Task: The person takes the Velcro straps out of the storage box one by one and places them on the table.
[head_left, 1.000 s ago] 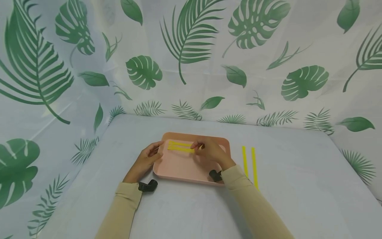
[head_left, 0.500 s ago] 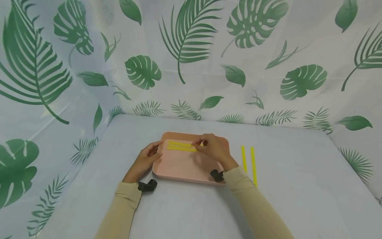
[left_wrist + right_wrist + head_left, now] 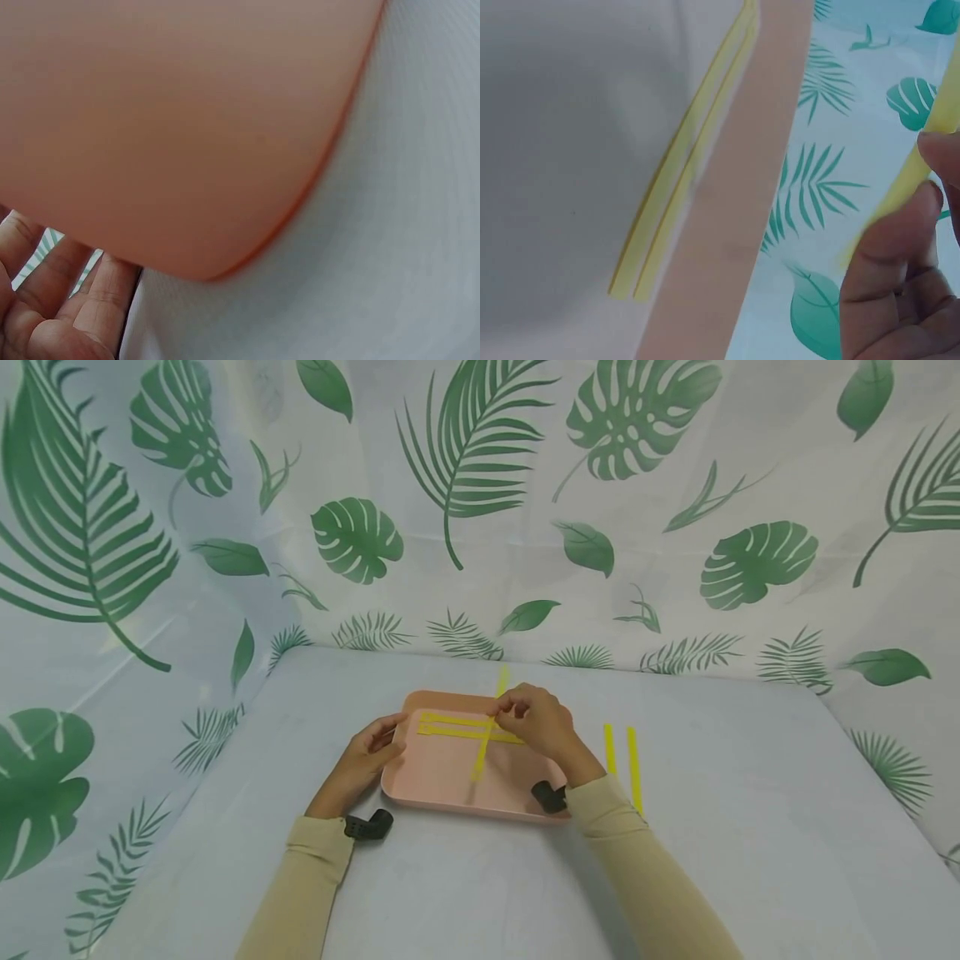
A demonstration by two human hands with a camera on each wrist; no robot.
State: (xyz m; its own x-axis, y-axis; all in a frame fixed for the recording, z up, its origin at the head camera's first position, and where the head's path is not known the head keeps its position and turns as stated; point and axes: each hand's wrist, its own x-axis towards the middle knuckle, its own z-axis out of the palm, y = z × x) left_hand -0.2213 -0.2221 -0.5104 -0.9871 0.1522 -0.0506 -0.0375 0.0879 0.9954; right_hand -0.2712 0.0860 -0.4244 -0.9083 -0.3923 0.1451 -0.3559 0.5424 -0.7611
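Note:
A shallow pink tray (image 3: 435,781) stands on the table, with my left hand (image 3: 362,768) holding its left edge. In the left wrist view some fingers (image 3: 101,300) show at the tray's rim. Two flat yellow strips (image 3: 450,727), squarish at their left ends, lie side by side along the far part of the tray. My right hand (image 3: 536,722) pinches a third yellow strip (image 3: 481,760) between thumb and fingertips, above the tray and crossing over the two lying strips. The right wrist view shows this pinched strip (image 3: 900,187) raised off the tray, slightly blurred.
Two more yellow strips (image 3: 633,760) lie on the white table (image 3: 750,793) to the right of the tray, partly behind my right sleeve. A leaf-printed white curtain (image 3: 517,552) encloses the back and sides.
My right hand has moved slightly away from me and has lifted a strip out of the tray, turning it across the other two. My left hand stays on the tray's edge.

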